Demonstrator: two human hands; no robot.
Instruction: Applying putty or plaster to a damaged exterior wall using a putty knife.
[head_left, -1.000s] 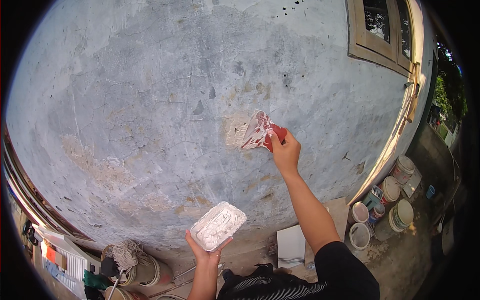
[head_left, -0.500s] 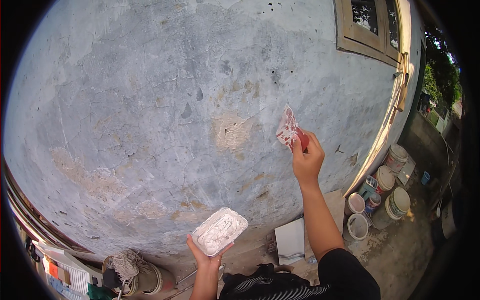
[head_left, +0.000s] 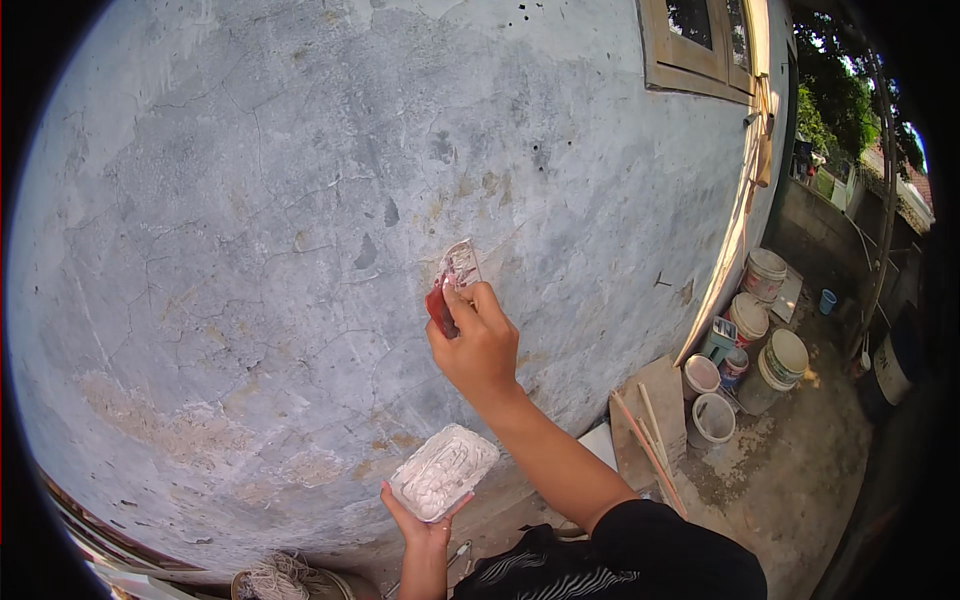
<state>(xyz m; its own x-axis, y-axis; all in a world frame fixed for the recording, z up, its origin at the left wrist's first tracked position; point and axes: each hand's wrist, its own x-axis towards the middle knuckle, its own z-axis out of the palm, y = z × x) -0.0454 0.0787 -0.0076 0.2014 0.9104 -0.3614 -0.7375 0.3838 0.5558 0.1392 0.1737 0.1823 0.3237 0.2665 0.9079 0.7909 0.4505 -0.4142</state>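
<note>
The right hand (head_left: 478, 345) pinches a red scraper (head_left: 438, 304), smeared with white paste (head_left: 443, 470), up by the blue-gray wall (head_left: 250, 290). The left hand (head_left: 425, 522) holds a small tray (head_left: 490, 449) (there's lots of paste inside) down low.

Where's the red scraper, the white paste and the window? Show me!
Red scraper (head_left: 459, 263): head view, on its paste-smeared blade.
White paste (head_left: 443, 472): head view, middle of its surface.
Window (head_left: 691, 24): head view, on a glass pane.
</note>
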